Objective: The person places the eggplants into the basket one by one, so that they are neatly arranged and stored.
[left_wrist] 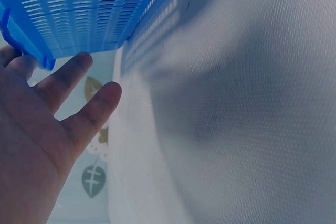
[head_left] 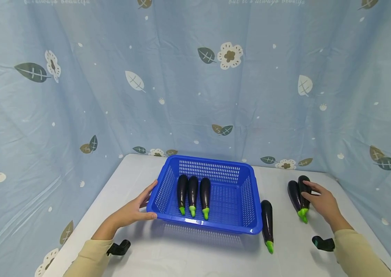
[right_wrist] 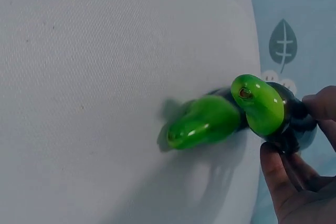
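Note:
My right hand (head_left: 324, 204) pinches a dark eggplant (right_wrist: 299, 124) with a green stem end between thumb and fingers, at the table's right side. A second eggplant (head_left: 294, 194) lies right beside it, their green ends close together. At the left is a blue plastic basket (head_left: 202, 227) with slotted walls. Its left rim is touched by my left hand (head_left: 131, 211), fingers spread and fairly straight along the side, thumb at the front corner. Three eggplants (head_left: 192, 194) lie side by side inside the basket, green ends toward me.
Another eggplant (head_left: 267, 223) lies on the white table (head_left: 188, 257) just outside the basket's right wall. A blue curtain (head_left: 181, 96) with leaf and flower prints hangs behind and along both sides of the table.

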Action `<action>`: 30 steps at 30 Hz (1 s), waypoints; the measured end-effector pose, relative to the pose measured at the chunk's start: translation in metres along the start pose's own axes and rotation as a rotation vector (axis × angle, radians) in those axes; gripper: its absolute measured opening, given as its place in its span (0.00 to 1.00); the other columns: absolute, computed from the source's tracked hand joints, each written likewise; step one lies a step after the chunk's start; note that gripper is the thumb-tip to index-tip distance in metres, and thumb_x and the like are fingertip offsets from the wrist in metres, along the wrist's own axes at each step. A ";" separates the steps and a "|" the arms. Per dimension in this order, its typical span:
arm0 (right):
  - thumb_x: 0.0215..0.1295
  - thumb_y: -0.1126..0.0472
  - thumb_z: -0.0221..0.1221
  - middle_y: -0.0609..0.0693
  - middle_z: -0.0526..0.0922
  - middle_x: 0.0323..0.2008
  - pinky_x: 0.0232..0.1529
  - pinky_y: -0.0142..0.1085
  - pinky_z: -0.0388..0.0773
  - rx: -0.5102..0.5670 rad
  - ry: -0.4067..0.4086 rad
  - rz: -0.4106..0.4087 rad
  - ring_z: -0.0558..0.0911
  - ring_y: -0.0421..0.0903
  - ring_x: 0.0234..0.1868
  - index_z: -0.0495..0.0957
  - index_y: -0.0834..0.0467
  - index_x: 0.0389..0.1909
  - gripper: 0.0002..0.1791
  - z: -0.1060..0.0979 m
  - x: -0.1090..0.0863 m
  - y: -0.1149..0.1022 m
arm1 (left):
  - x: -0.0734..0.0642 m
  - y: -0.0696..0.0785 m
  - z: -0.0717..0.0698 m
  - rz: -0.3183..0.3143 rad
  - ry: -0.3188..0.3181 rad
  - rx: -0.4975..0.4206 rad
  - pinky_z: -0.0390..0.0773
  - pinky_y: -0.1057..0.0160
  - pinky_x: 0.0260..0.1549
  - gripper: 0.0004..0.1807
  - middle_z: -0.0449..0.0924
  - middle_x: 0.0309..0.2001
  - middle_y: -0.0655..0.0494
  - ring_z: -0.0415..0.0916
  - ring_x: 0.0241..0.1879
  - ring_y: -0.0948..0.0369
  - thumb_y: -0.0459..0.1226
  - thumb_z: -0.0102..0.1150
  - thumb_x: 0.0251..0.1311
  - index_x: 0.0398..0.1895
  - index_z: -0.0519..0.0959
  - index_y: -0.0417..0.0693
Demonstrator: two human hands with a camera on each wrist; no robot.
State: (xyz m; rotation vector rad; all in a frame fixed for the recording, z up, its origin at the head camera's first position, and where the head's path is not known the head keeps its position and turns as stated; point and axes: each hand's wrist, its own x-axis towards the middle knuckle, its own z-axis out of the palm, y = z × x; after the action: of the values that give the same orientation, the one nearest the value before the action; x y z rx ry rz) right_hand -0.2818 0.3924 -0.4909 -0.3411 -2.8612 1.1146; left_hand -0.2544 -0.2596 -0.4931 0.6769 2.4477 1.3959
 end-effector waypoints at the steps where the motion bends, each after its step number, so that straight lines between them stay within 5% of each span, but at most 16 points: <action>1: 0.74 0.55 0.57 0.78 0.56 0.71 0.61 0.66 0.69 0.004 0.000 0.002 0.63 0.77 0.67 0.58 0.63 0.77 0.36 0.000 0.000 -0.001 | 0.000 0.000 0.000 0.001 0.000 0.000 0.65 0.31 0.64 0.59 0.45 0.80 0.35 0.57 0.72 0.32 0.45 0.71 0.60 0.84 0.38 0.59; 8: 0.74 0.55 0.57 0.77 0.55 0.73 0.62 0.65 0.69 0.021 -0.001 0.022 0.62 0.77 0.68 0.57 0.61 0.78 0.36 0.003 -0.001 -0.007 | 0.000 -0.001 0.000 -0.003 0.001 -0.008 0.65 0.30 0.64 0.59 0.44 0.80 0.35 0.57 0.72 0.31 0.45 0.71 0.60 0.84 0.38 0.62; 30: 0.75 0.53 0.58 0.77 0.59 0.71 0.58 0.64 0.75 0.036 -0.047 -0.115 0.68 0.76 0.66 0.62 0.61 0.76 0.34 0.023 -0.010 -0.029 | 0.000 -0.003 0.000 0.012 0.001 -0.006 0.65 0.30 0.63 0.59 0.44 0.80 0.35 0.57 0.72 0.31 0.45 0.71 0.60 0.84 0.38 0.61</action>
State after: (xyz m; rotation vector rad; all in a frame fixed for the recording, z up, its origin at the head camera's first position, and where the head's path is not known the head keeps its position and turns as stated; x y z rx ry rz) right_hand -0.2804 0.3545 -0.4881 -0.1479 -2.8551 1.1666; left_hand -0.2552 -0.2607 -0.4961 0.6908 2.4428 1.4082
